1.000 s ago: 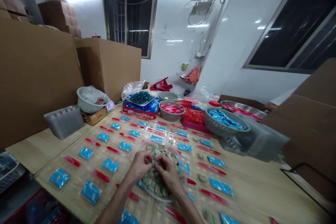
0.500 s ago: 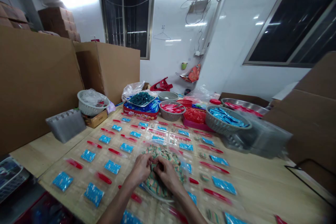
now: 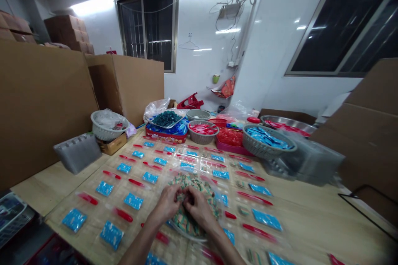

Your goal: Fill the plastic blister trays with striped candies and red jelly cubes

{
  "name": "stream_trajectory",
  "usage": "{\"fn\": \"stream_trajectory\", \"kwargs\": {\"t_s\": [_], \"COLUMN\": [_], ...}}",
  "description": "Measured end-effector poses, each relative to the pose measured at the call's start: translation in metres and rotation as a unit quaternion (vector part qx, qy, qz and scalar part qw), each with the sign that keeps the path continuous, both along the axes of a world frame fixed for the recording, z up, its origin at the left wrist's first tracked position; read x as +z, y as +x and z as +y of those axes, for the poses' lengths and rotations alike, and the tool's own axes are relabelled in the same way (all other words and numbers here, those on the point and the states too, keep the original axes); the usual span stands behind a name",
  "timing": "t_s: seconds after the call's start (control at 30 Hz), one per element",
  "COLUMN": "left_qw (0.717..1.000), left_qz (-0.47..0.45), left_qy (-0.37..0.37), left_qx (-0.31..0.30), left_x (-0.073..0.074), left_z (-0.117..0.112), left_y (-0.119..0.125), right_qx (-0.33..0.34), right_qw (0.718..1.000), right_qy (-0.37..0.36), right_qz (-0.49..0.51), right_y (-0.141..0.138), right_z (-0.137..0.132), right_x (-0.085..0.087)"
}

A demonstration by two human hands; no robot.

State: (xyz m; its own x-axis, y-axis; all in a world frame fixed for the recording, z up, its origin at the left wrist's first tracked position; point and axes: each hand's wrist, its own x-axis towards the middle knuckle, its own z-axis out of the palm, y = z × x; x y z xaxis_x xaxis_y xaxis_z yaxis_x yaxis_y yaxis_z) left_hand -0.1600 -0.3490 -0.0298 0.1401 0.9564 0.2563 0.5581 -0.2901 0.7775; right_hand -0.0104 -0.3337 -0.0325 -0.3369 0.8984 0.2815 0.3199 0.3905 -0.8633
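Left hand (image 3: 166, 205) and right hand (image 3: 199, 209) narrow, curled together over striped pieces (image 3: 194, 182) heaped on a plate (image 3: 186, 235), blue packets (image 3: 133, 201) across the tabletop (image 3: 306, 203).

Pile of small pieces (image 3: 190, 180): green, cream, orange stripes. Flat sachets (image 3: 133, 201): bright blue, pale flecks. Slim packets (image 3: 123, 215): red. Woven basket (image 3: 252, 142): grey, lattice pattern.

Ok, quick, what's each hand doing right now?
Left hand: curled into the pile of small striped packets; cannot tell if it's holding any.
Right hand: curled into the same pile; cannot tell if it's holding any.
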Motion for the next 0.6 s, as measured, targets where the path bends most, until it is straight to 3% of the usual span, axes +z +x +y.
{"fn": "stream_trajectory", "kwargs": {"t_s": [0.37,0.6], "left_qw": [0.996,0.996], "left_qz": [-0.05,0.074], "left_qy": [-0.075,0.008], "left_qx": [0.027,0.047], "left_x": [0.0081,0.0011], "left_z": [0.0019,-0.0006], "left_y": [0.0034,0.0066], "right_qx": [-0.025,-0.027], "right_qw": [0.999,0.999], "right_qy": [-0.007,0.019], "right_qz": [0.027,0.001], "right_y": [0.0005,0.0009], "right_z": [-0.0007,-0.0016], "right_x": [0.0037,0.0062]}}
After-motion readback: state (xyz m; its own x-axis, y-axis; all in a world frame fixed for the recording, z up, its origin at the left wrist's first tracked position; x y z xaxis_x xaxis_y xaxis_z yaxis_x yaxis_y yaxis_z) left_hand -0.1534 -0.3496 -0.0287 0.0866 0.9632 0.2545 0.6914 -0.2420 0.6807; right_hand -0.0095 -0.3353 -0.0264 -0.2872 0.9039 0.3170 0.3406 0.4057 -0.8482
